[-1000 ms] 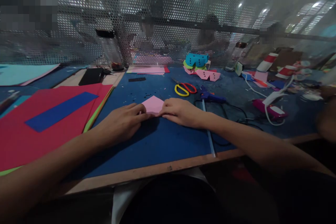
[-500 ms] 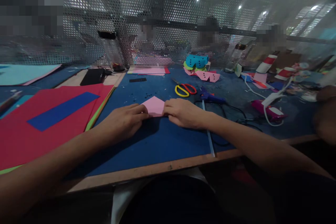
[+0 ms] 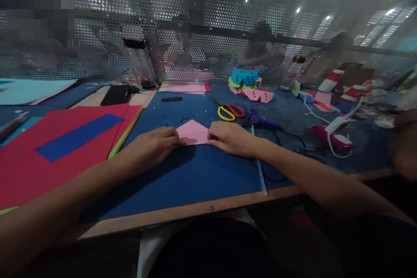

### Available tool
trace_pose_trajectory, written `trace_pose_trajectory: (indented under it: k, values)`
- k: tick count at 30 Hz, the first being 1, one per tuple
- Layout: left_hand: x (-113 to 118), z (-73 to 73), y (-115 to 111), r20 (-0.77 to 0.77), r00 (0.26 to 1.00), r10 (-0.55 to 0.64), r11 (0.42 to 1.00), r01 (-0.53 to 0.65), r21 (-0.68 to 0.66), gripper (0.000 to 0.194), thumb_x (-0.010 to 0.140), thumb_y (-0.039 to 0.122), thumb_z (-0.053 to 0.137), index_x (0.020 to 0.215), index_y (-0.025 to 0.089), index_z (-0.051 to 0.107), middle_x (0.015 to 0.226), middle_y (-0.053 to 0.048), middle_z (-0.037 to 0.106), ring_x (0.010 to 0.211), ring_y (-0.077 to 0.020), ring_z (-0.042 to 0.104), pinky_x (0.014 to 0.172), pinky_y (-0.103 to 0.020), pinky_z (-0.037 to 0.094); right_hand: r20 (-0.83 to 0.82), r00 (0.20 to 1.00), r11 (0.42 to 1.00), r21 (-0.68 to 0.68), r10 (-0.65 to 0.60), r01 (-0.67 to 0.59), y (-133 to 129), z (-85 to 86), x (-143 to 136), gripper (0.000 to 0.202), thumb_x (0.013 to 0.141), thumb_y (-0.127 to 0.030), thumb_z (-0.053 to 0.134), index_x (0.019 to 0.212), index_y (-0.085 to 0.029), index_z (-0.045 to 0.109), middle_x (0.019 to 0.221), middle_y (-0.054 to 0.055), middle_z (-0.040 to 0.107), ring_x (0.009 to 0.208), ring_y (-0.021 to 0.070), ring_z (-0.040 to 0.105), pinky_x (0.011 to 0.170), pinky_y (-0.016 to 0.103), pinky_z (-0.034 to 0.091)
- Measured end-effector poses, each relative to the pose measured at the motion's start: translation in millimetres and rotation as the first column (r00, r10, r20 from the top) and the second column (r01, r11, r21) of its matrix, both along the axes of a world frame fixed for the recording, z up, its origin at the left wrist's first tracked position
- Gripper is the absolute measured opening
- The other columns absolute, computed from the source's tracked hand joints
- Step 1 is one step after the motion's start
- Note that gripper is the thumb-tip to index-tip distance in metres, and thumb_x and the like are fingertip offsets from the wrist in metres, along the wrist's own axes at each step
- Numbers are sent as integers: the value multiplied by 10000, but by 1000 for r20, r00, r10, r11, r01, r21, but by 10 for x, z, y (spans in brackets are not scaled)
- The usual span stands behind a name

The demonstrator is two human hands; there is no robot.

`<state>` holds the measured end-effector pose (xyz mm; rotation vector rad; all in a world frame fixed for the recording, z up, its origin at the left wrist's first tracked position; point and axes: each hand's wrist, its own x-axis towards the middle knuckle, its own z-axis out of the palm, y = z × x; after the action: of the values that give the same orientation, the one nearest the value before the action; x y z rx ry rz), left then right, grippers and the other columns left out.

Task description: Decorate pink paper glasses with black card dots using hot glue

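A folded piece of pink paper (image 3: 193,132) lies on the blue tabletop, its peak pointing away from me and its straight edge toward me. My left hand (image 3: 162,141) pinches its left corner, fingers closed. On the opposite corner, my right hand (image 3: 230,138) grips the paper between thumb and curled fingers. Scissors (image 3: 228,112) with one yellow and one red handle rest just beyond the right hand. A blue glue gun (image 3: 263,120) lies to the right of them, a clear glue stick (image 3: 260,176) reaching from it to the table's front edge.
Red paper sheets (image 3: 74,139) with a blue strip (image 3: 80,137) on top spread to the left. Farther back stand a clear bottle (image 3: 140,63), a black phone (image 3: 116,95) and dotted paper cutouts (image 3: 244,77). A pink device (image 3: 335,137) and cords lie at right. Another person's hand (image 3: 405,143) shows there.
My right hand has slid slightly right along the paper's near edge, so more of the pink sheet shows between my hands. The left hand stays at its corner, its fingers slightly shifted.
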<state>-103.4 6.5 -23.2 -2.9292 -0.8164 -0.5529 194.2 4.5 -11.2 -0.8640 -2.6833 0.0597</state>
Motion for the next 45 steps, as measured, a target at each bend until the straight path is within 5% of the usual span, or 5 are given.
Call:
trace_pose_trajectory:
  k: [12, 34, 40, 45]
  values:
    - [70, 85, -75, -29, 997, 67, 997, -66, 31, 280, 991, 212, 432, 1032, 166, 705, 994, -88, 687, 931, -210, 650, 798, -308, 499, 34, 999, 997, 77, -6, 3, -4, -9, -19, 175, 1007, -283, 523, 973, -147, 627, 961, 82, 634, 869, 185, 552, 774, 299, 387]
    - [-42, 69, 122, -6, 923, 384, 901, -376, -217, 187, 905, 321, 530, 947, 235, 691, 912, -37, 717, 822, -228, 650, 691, -310, 452, -10, 946, 937, -143, -325, 320, 8, 22, -72, 177, 938, -339, 634, 881, -173, 616, 915, 38, 669, 790, 144, 567, 661, 256, 332]
    - [-28, 65, 95, 26, 973, 230, 966, -225, -125, 232, 952, 268, 479, 977, 208, 702, 981, -72, 689, 921, -234, 629, 802, -341, 483, -39, 960, 955, -124, -276, 270, 30, -4, -46, 122, 930, -285, 635, 902, -167, 625, 913, 37, 647, 800, 149, 559, 685, 262, 365]
    - [53, 60, -27, -41, 998, 55, 998, -56, -16, 429, 966, 95, 368, 1235, 233, 673, 1104, -88, 664, 1004, -224, 610, 903, -363, 487, -47, 996, 993, 89, -71, 75, 45, -67, -65, 164, 971, -163, 541, 1081, -164, 662, 1005, 81, 622, 938, 190, 557, 833, 318, 395]
